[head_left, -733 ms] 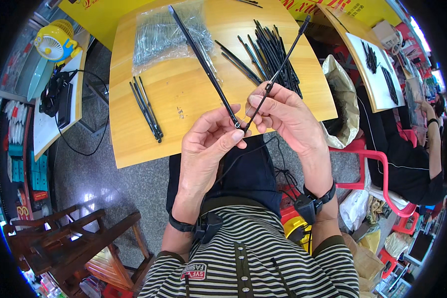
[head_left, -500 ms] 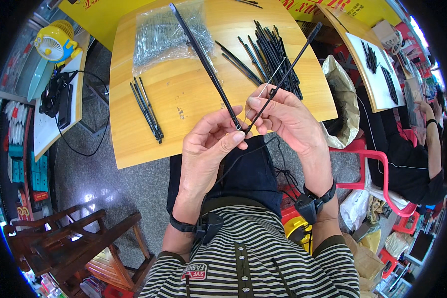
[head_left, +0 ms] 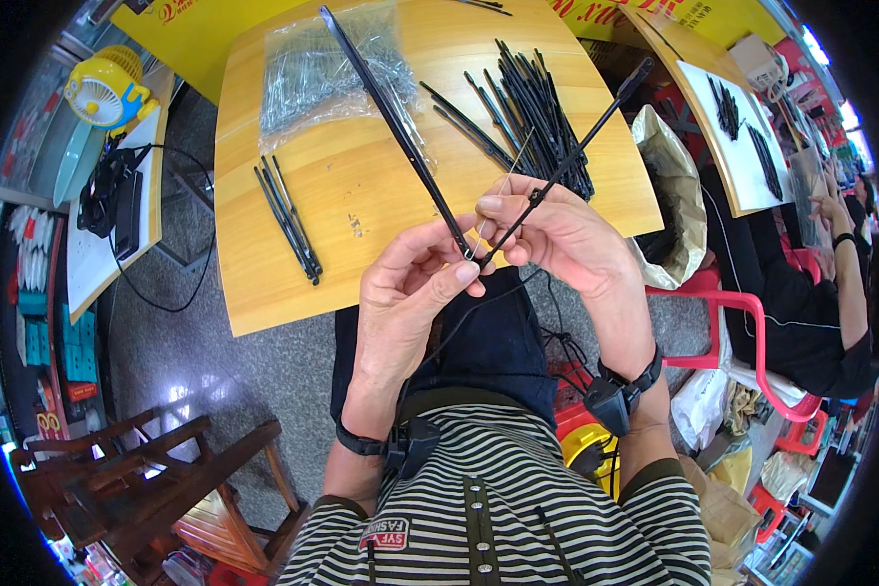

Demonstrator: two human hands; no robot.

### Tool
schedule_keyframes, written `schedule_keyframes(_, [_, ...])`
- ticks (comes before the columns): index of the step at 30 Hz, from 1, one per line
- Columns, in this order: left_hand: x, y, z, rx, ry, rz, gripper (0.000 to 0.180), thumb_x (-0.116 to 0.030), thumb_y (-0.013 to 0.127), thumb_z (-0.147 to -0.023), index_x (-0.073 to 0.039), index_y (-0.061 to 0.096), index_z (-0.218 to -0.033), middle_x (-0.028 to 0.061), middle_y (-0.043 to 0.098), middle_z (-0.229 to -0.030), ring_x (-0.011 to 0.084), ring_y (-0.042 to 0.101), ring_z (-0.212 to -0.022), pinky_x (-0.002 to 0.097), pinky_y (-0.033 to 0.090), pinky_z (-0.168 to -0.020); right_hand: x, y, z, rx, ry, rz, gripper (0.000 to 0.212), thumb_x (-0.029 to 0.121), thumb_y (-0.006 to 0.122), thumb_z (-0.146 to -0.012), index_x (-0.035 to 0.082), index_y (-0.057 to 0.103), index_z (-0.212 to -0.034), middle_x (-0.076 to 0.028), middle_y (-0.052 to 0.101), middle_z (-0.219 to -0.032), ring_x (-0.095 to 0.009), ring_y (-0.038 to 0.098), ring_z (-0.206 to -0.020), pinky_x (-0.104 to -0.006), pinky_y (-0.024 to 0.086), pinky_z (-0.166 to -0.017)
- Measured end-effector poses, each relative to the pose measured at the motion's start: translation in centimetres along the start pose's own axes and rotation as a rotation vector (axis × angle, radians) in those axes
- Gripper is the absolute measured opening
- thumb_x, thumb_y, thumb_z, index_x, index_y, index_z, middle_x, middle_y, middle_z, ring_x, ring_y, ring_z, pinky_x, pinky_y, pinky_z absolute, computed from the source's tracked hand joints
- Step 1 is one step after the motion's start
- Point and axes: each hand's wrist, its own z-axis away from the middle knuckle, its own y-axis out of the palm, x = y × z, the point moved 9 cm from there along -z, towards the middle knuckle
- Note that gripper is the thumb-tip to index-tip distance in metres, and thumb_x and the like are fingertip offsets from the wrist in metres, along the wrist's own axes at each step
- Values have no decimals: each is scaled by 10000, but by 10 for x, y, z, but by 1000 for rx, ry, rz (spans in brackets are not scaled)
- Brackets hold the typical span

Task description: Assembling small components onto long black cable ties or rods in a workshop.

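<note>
- The two hands work near one another in front of the person, over the near edge of the table [head_left: 264,293]; clock directions below are counted from them.
- The left hand [head_left: 400,278] is pinched, thumb against fingers, at the lower end of the first black rod [head_left: 391,117], which points to eleven o'clock.
- The second black rod [head_left: 593,137] points between one and two o'clock and crosses before the right hand [head_left: 566,239]; its lower end meets the first one.
- The right hand has its thumb and finger closed at a thin wire [head_left: 521,156]; whether they also clamp the rod, I cannot tell.
- On the table, a pile of black rods [head_left: 547,127] lies at one o'clock, and a clear bag of thin metal pieces [head_left: 337,73] at eleven.
</note>
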Motion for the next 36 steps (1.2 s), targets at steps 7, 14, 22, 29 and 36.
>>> schedule_keyframes(7, [2, -2, -1, 17, 13, 11, 331, 15, 579, -816, 24, 505, -1139, 108, 591, -952, 164, 608, -804, 243, 507, -665, -2, 2, 0, 19, 2, -28, 149, 113, 597, -849, -8, 560, -929, -29, 581, -774, -58, 550, -626, -167, 500, -529])
schedule_keyframes(14, [4, 2, -3, 95, -2, 105, 343, 8, 583, -819, 2, 503, -1153, 109, 595, -959, 184, 612, -812, 243, 507, -635, -4, 3, -1, 51, 4, -56, 145, 152, 583, -868, 12, 543, -861, -30, 576, -774, -56, 546, -634, -167, 500, -537])
schedule_keyframes(22, [10, -2, -8, 81, -65, 150, 322, 1, 583, -821, -12, 512, -1135, 105, 592, -949, 199, 614, -811, 239, 499, -609, 5, 0, 1, 25, -45, -43, 165, 181, 579, -873, 23, 530, -868, -47, 588, -806, -66, 559, -671, -185, 509, -568])
schedule_keyframes(29, [8, -3, -8, 24, -92, 158, 221, -42, 597, -828, -6, 539, -1038, 77, 583, -902, 172, 605, -775, 231, 490, -569, 25, 4, 6, -26, -161, 195, 141, 169, 583, -866, 37, 536, -865, -43, 588, -804, -67, 557, -678, -194, 506, -556])
schedule_keyframes(36, [18, -15, -7, -125, -137, -10, 140, -78, 609, -829, -6, 560, -939, 53, 581, -854, 128, 596, -738, 219, 473, -529, 24, -4, 3, -131, -143, 326, 182, 205, 576, -871, 25, 584, -891, -47, 603, -799, -69, 556, -669, -189, 489, -525])
